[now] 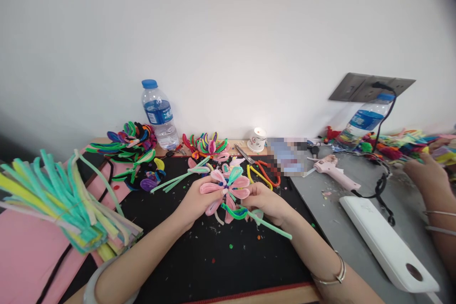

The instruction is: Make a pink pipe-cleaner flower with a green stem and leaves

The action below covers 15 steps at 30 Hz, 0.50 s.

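While hands [197, 202] [268, 203] hold the flower [228, 187], scissors [245, 154] seem part-hidden.

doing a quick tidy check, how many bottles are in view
2: the left bottle, by the wall left of the cup, and the right bottle, partly overlapping the socket plate. No others show.
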Available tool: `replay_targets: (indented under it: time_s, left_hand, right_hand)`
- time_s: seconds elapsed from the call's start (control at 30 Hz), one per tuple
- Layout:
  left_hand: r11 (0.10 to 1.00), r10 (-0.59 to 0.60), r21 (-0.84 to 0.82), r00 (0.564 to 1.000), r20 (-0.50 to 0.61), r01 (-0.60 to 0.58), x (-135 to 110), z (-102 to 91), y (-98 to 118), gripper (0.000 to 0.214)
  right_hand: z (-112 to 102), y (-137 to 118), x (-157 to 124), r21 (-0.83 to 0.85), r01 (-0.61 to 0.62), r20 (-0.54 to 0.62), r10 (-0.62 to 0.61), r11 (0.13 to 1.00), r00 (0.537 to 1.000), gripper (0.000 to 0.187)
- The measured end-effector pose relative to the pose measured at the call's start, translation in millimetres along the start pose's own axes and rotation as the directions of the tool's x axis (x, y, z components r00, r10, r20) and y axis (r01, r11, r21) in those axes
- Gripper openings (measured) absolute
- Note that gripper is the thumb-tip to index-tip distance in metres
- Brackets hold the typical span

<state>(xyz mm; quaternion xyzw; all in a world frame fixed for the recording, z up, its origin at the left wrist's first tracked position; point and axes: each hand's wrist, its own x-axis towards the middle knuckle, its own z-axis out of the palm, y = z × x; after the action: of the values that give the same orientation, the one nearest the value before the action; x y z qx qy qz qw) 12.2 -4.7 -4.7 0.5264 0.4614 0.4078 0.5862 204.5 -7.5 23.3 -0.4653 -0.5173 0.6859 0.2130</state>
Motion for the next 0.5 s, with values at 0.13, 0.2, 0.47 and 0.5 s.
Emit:
replay_targets:
  time_s: [0.13, 0.2, 0.47, 0.5]
  left_hand:
    - [1.0, 0.001, -0.011, 1.0, 0.001, -0.001, 0.1, -0.1, 0.0, 0.018]
    - [1.0, 0.007, -0.012, 1.0, 0.01, -0.007, -0.2, -0.1, 0.5, 0.017]
    - [1.0, 0.014, -0.018, 0.999, 0.048, -0.013, 0.1, -4.5, 3.5, 0.016]
    - [1.0, 0.02, -0.008, 0.999, 0.046, -0.019, 0.4, -5.4, 3.8, 0.017]
  right_hand:
    - [-1.7, 6.5, 2.1, 0.004, 0.005, -0.016, -0.005, 1.0, 1.0, 0.007]
    - [-2.8, 9.3, 3.7, 0.023, 0.033, -0.01, -0.033, 0.999, 0.999, 0.005]
    - [-4.7, 8.6, 3.7, 0.05, 0.04, 0.017, -0.041, 0.998, 0.999, 0.01]
    - [-4.6, 8.0, 3.0, 0.06, 0.054, 0.027, -0.056, 0.997, 0.998, 0.013]
